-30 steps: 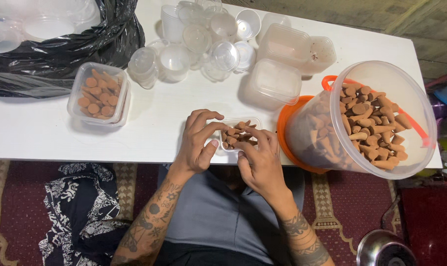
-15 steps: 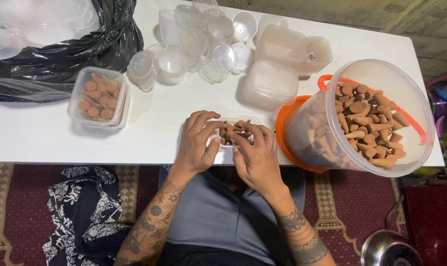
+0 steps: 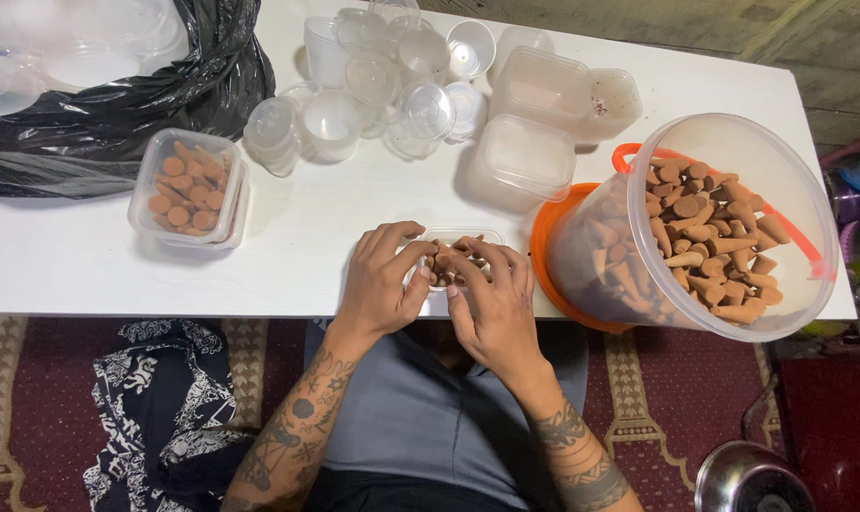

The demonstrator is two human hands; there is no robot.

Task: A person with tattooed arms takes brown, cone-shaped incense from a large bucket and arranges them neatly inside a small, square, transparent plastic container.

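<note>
Head view: hands packing brown cones at the white table (image 3: 354, 218) edge.
Clear bucket (image 3: 705, 228) of cones stands right; left hand (image 3: 381, 284) and right hand (image 3: 492, 303) curl narrowly around the small clear tub (image 3: 446, 234) holding cones (image 3: 441, 261), fingertips touching them.

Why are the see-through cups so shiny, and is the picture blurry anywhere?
In the head view, light from above leaves white glints on the clear plastic cups; the large clear plastic bucket of brown cones looks bulged near the frame's edge; the left hand and right hand look sharp, casting soft shadows on the white table.
</note>
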